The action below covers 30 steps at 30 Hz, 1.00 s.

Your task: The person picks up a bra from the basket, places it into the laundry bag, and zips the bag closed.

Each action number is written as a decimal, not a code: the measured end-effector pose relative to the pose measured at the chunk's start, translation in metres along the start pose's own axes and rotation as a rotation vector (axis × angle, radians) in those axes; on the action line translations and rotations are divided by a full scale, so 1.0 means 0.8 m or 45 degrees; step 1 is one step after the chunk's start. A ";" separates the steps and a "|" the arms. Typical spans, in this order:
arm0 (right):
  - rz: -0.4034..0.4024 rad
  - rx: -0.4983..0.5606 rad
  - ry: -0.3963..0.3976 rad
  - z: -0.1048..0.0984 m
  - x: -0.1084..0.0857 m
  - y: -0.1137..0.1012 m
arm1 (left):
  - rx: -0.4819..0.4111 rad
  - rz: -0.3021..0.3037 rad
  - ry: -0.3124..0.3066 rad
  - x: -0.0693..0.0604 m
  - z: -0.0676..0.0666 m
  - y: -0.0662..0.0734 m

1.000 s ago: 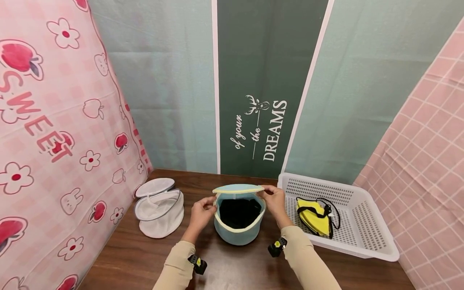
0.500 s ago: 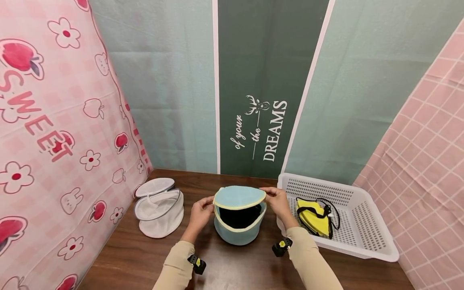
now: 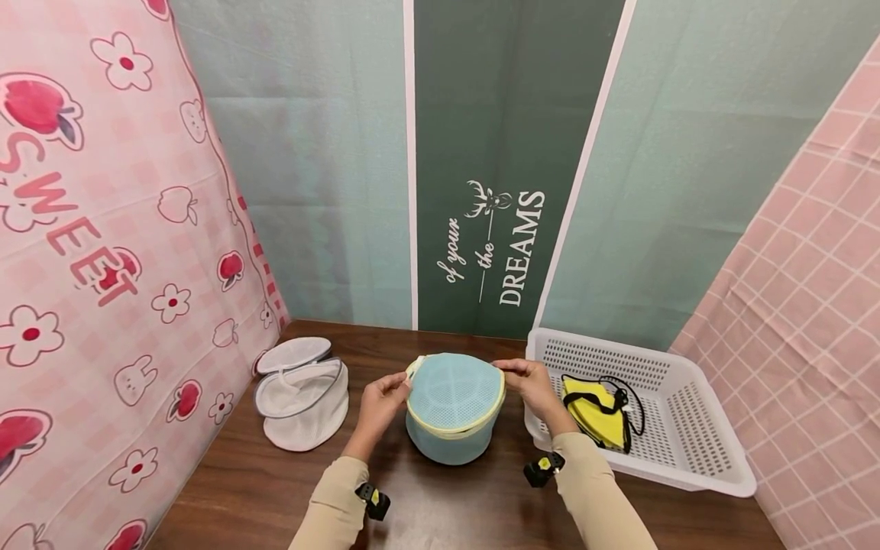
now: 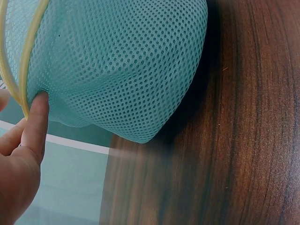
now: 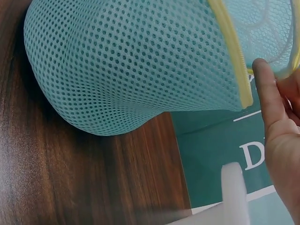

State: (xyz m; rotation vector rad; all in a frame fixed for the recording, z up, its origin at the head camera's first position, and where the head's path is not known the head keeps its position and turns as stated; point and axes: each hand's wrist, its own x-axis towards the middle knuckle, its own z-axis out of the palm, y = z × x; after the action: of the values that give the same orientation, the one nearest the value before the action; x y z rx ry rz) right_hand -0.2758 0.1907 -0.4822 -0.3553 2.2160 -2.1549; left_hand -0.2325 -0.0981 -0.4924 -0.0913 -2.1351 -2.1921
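Observation:
A round light-blue mesh laundry bag (image 3: 448,451) with yellow trim stands upright on the table. Its lid (image 3: 457,388) lies over the opening and hides the black contents. At the bag's left side my left hand (image 3: 380,405) pinches the yellow rim; the left wrist view shows a finger against the mesh body (image 4: 122,61) just below the trim. My right hand (image 3: 532,388) pinches the lid's edge on the right. From the right wrist, a gap shows between the lid (image 5: 265,33) and the zipper edge (image 5: 234,56) of the body.
A white mesh laundry bag (image 3: 309,416) with its lid raised stands to the left. On the right, a white perforated basket (image 3: 701,466) holds a yellow item with black straps (image 3: 596,412). Fabric-covered walls stand behind and on both sides of the wooden table (image 3: 440,519).
The blue lid has swung down toward me from nearly upright to over the opening, covering the black contents. My right hand moved slightly right and down with it; my left hand stayed at the rim.

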 end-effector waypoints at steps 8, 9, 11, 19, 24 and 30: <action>-0.041 -0.151 0.012 -0.001 0.008 0.011 | 0.099 0.049 0.061 0.016 -0.003 -0.031; -0.059 -0.203 0.024 0.000 0.009 0.012 | 0.119 0.058 0.061 0.016 -0.004 -0.032; -0.093 -0.292 0.046 0.002 0.011 0.013 | 0.140 0.066 0.054 0.016 -0.004 -0.033; -0.257 -0.707 0.130 0.019 0.012 0.011 | 0.211 0.068 -0.006 0.009 -0.002 -0.013; -0.331 -0.787 0.126 0.023 0.010 0.008 | 0.203 0.084 -0.028 -0.002 0.001 0.008; -0.457 -0.880 0.085 0.020 0.000 0.002 | 0.226 0.069 -0.034 0.006 -0.004 -0.013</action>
State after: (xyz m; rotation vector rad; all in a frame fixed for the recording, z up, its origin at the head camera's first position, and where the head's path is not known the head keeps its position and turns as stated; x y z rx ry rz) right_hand -0.2730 0.1751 -0.4841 -0.7517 3.0805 -1.4358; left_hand -0.2387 -0.1010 -0.5026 -0.1662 -2.3017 -1.9736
